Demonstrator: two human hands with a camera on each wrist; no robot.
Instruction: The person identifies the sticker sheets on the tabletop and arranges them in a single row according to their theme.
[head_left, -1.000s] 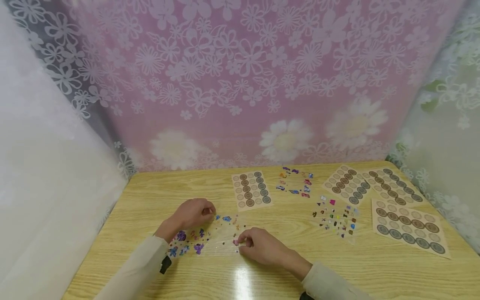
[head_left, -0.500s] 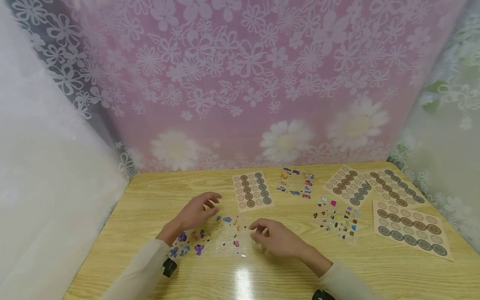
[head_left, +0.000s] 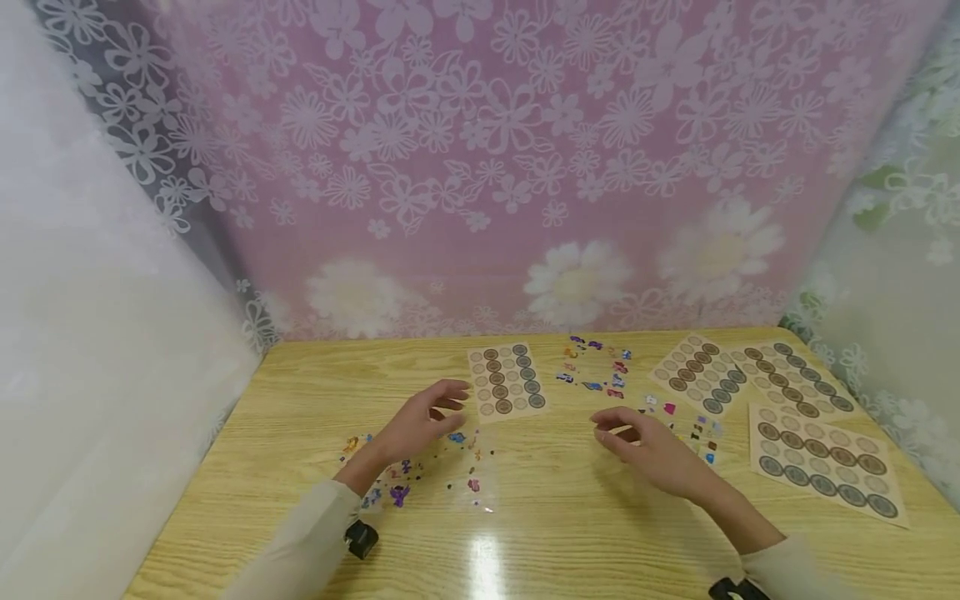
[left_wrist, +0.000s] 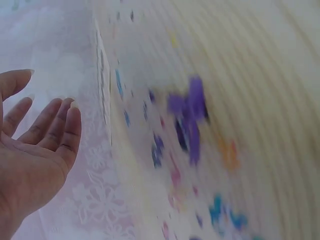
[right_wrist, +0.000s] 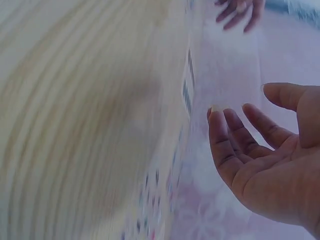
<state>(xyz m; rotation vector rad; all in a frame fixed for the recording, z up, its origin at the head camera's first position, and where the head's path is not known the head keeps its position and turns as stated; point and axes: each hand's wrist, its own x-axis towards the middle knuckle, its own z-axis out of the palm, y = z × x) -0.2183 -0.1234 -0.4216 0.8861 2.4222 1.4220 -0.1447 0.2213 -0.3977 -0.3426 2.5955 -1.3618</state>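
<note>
Evidently we are between touches, for neither hand grips anything. Our left hand (head_left: 422, 422) hangs above the far side of the front film (head_left: 444, 477), fingers gently bent and slightly spread, thumb apart; the left wrist view shows a bare palm, lifted off the table (head_left: 555, 500). That film lies flat on the wood, dotted with small stickers, a purple one (head_left: 400, 496) among them, and our forearm hides part of it from the head view.

Our right hand (head_left: 651, 452) hovers well apart from the left, partly covering the side film (head_left: 702, 433) from above. Its fingers curve loosely, thumb separate, nothing pinched; the right wrist view bears this out.

Just by our left fingertips, as the head view has it, lies the middle card (head_left: 508, 382), printed with rows of circles; the back film (head_left: 595, 367) sits to its right.

We judge the step in hand to be a free-handed pause over a sheet already laid flat. Any next touch calls for choosing one sheet, then lowering the fingertips to its rim. Film this clear probably clings to wood, so we would slip a nail under a corner and avoid dragging neighbouring sheets.
</note>
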